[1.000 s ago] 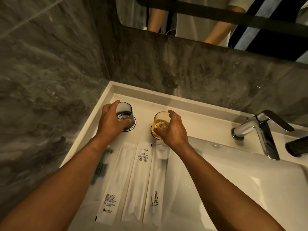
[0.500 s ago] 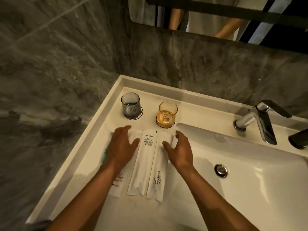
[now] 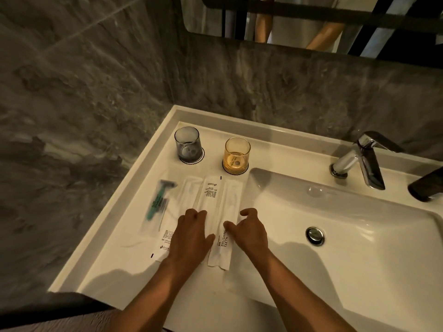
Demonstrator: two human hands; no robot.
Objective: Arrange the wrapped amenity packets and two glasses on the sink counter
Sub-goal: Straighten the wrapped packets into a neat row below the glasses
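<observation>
White porcelain forms the sink counter [image 3: 115, 267], tucked into a corner of grey marble wall [image 3: 72, 104]. At its far end, around twelve o'clock from the hands, two glasses stand upright on dark scalloped coasters: a smoky grey glass [image 3: 187, 145] at about eleven o'clock and an amber glass [image 3: 236, 153] just to its right, the two apart. Nearer, four long wrapped packets lie side by side, running lengthwise from the glasses toward the person. At nine o'clock is a clear razor packet [image 3: 157, 204] with a green-handled razor inside; next comes a white packet [image 3: 176, 219] with small print at its near end, then a middle packet [image 3: 211, 195] printed at its far end, then a toothbrush packet [image 3: 226, 226] marked BRUSHING TEETH, close to the basin's edge. Neighbouring white packets touch or overlap slightly. The left hand [image 3: 190, 238] lies palm down over the near parts of the white and middle packets, fingers loosely together and flat, gripping nothing. The right hand [image 3: 250, 232] sits at the toothbrush packet's right edge, fingers curled and slightly spread, thumb tip on the wrapper; I cannot tell whether it pinches it. At two o'clock a chrome faucet [image 3: 359, 159] overhangs the basin [image 3: 359, 259].
</observation>
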